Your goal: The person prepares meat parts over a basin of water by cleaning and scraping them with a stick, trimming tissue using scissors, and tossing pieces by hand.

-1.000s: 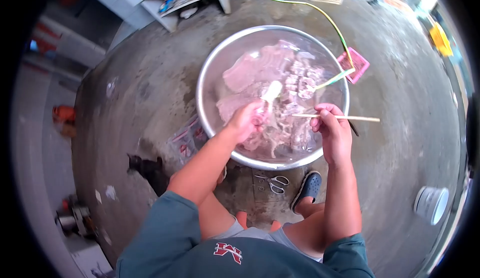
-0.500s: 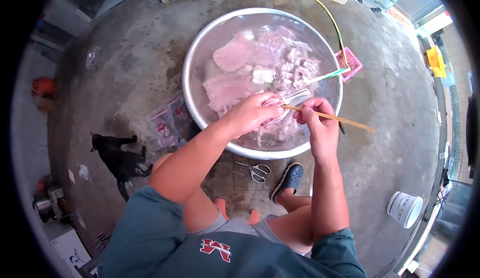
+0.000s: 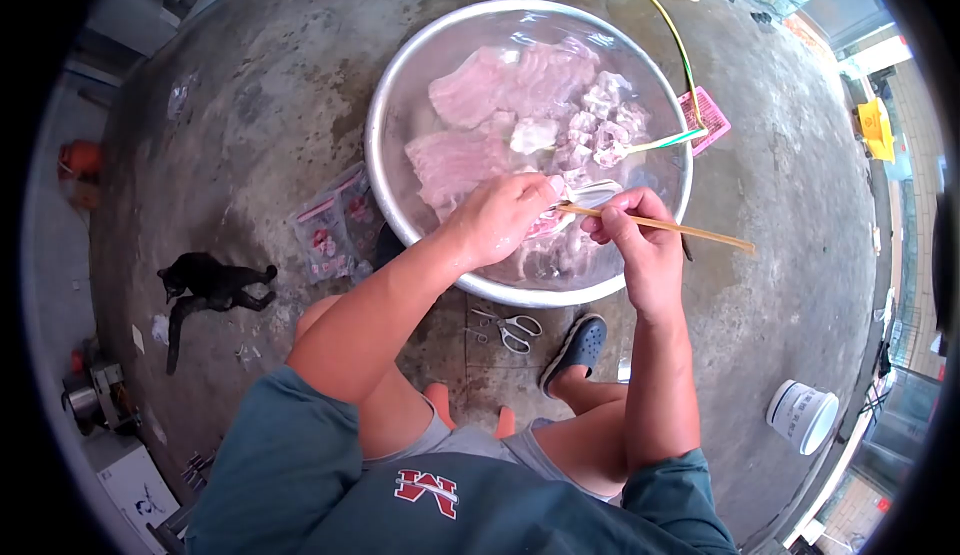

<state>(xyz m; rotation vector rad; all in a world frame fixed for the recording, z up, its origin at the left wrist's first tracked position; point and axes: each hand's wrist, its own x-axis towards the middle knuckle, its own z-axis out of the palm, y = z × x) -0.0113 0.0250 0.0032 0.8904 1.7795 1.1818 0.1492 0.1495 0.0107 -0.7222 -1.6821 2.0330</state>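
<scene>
Both hands are over a large metal basin (image 3: pixel 377 170) of water and pale pink meat. My left hand (image 3: pixel 498 217) is closed on a piece of pink meat (image 3: pixel 546 225), partly hidden by the fingers. Pinched in my right hand (image 3: pixel 645 245) is a thin wooden chopstick (image 3: pixel 705 232), its left end at the held meat and its other end sticking out to the right. A shiny white strip (image 3: pixel 594 193) lies between the hands; I cannot tell what it is. Flat meat slabs (image 3: pixel 455 160) and smaller meat chunks (image 3: pixel 605 95) lie in the water.
A yellow-green hose (image 3: pixel 668 30) runs over a pink basket (image 3: pixel 708 120) into the basin. Scissors (image 3: pixel 516 335) and a plastic bag of meat (image 3: pixel 322 242) lie on the floor by the basin. A black cat (image 3: pixel 212 283) is at left, a white bucket (image 3: pixel 803 416) at right.
The cat has shifted left and lowered its head. My hands stay close together with the meat and chopstick, moving only slightly. The camera view has shifted a little.
</scene>
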